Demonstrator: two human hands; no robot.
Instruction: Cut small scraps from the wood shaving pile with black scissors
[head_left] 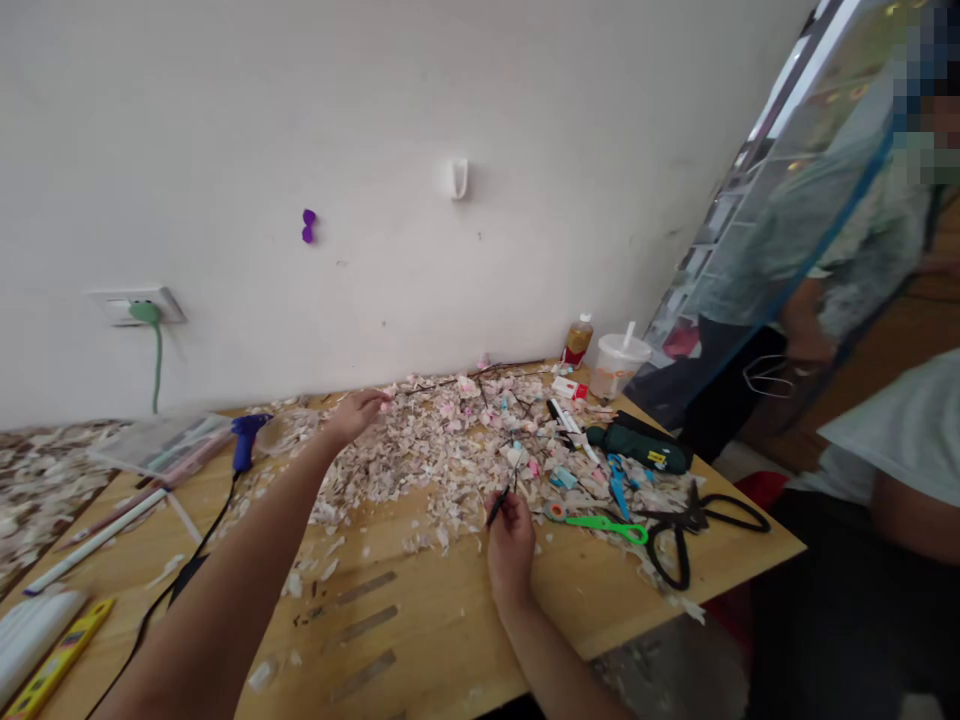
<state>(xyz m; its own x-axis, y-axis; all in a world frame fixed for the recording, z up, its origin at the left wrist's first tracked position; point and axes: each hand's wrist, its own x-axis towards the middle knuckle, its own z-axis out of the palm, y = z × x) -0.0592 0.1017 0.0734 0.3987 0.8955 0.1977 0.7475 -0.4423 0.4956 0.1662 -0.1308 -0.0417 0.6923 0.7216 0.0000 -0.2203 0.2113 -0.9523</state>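
Observation:
My left hand (360,414) reaches to the far side of the table, its fingers pinched together beside a small pink bit. That spot lies near the left end of a thin dark branch (450,378) with pale pink blossoms (466,388); whether the fingers grip the branch is unclear. Close to the front, my right hand (511,550) is closed around a thin black tool (496,506), too small to identify. Pale dry petals and shavings (405,470) spread beneath both hands. Right of my right hand are green-handled scissors (607,526) and large black-handled scissors (686,520).
A blue glue gun (249,432) with its cord and a clear case (161,445) lie left. At right are a dark green folded umbrella (641,443), markers (574,430), a lidded cup (619,365) and a bottle (577,340). People stand and sit beyond the right edge.

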